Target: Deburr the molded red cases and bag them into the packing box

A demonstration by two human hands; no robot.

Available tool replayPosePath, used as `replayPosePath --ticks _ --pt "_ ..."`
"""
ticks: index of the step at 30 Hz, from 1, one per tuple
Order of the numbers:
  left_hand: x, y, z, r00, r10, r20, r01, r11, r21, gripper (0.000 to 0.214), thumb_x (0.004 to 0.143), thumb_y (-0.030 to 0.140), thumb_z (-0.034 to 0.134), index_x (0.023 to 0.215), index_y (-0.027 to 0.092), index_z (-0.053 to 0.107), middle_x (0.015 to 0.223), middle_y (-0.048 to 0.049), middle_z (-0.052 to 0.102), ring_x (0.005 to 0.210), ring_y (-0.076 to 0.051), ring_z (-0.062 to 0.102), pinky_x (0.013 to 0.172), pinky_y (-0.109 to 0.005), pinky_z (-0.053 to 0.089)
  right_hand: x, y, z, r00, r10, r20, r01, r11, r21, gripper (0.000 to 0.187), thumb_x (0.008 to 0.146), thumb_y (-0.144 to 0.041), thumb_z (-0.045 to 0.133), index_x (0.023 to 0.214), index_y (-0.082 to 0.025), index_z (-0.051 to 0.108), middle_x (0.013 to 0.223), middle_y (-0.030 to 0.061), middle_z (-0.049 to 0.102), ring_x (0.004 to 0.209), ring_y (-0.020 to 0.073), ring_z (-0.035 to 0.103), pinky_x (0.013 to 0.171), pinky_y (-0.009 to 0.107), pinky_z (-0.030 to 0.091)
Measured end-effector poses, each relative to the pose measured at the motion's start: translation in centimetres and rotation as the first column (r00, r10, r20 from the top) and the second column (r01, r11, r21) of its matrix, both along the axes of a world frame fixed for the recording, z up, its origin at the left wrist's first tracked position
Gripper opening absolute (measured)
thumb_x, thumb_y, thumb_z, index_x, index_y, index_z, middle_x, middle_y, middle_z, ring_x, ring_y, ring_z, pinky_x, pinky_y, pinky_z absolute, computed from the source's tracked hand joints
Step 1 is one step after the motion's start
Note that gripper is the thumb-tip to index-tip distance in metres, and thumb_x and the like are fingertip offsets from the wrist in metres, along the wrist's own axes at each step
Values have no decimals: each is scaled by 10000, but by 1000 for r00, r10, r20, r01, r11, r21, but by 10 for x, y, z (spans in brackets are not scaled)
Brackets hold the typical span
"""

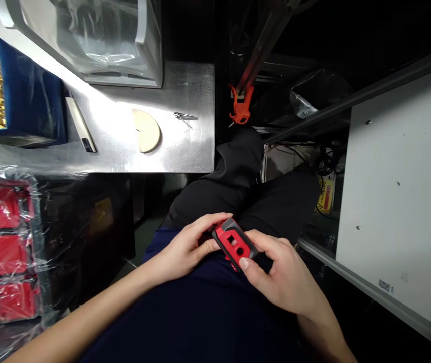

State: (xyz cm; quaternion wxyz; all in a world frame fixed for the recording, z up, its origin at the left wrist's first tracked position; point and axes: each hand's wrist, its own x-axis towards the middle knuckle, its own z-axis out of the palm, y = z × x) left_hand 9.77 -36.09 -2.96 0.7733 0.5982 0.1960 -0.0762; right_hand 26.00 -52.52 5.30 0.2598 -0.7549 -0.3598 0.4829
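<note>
Above my lap, a small red and dark grey plastic housing (234, 240) is held between both hands. Its face shows a square opening and a round hole. My left hand (194, 243) grips its upper left end, thumb in front and fingers along the far edge. At the lower right end my right hand (279, 267) pinches it, the thumb lying on the face near the round hole. The underside of the housing is hidden, though small red parts stick out along its lower edge.
A metal bench (185, 151) at the left carries a blue bin (34, 91) of brass-coloured parts, a grey bin (150, 55), a pale cutter-like tool (81, 123), a cream disc (147, 132) and small metal pieces (185, 118). Red parts (5, 252) lie under plastic. A white panel (400, 201) stands right.
</note>
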Motion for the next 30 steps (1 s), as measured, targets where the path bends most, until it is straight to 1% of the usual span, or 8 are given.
replayPosePath --ticks 2,4,7,10,15,20,25,30 --pt "-1 -1 0 1000 -19 4 18 999 45 497 988 333 637 1473 305 533 1465 -85 606 1299 -261 594 1146 -406 450 -1 3 3 1000 -5 -4 5 998 -66 85 882 -241 600 955 -247 642 784 -41 652 692 142 582 686 280 437" --pt "-1 -1 0 999 -46 6 45 996 79 509 995 336 626 1490 312 512 1464 -84 606 1295 -254 596 1145 -400 446 0 5 6 1000 -13 -1 12 993 -117 8 867 -248 602 862 -243 597 717 -61 580 632 120 512 653 269 402" --pt "1 -1 2 997 -69 15 67 993 100 512 1001 340 618 1498 313 499 1447 -81 616 1284 -245 601 1136 -383 445 1 8 7 1000 -5 12 7 984 -176 86 868 -271 603 803 -242 554 668 -76 519 583 106 444 623 266 363" --pt "2 0 2 997 -70 15 69 994 91 500 1003 347 615 1490 314 507 1419 -72 635 1266 -236 612 1125 -369 450 3 7 8 999 34 4 -32 980 -197 36 853 -235 597 832 -250 572 677 -78 531 583 107 453 616 266 350" --pt "2 0 1 998 -54 13 53 996 74 502 995 354 625 1484 309 521 1434 -80 633 1281 -254 609 1134 -392 451 6 7 8 997 80 -5 -79 974 -214 54 842 -207 589 854 -256 573 708 -75 551 626 119 482 671 270 370" --pt "1 0 0 999 -45 6 44 996 73 500 994 350 624 1483 314 524 1445 -80 629 1288 -257 608 1147 -405 444 5 11 8 998 31 -49 -41 973 -227 30 861 -237 582 845 -260 570 676 -78 521 595 117 445 607 273 340" --pt "2 0 0 998 -58 -2 58 996 63 498 993 362 623 1479 305 529 1437 -86 632 1287 -260 607 1149 -413 443 5 11 8 999 39 -30 -45 968 -247 58 871 -249 578 823 -257 545 675 -89 506 595 106 438 654 281 350" --pt "2 1 2 998 -56 -2 56 996 66 497 991 362 628 1475 300 534 1440 -89 632 1285 -263 610 1146 -411 445 4 12 8 999 39 -36 -47 966 -252 63 861 -238 588 814 -252 548 674 -84 509 599 109 436 644 277 348"
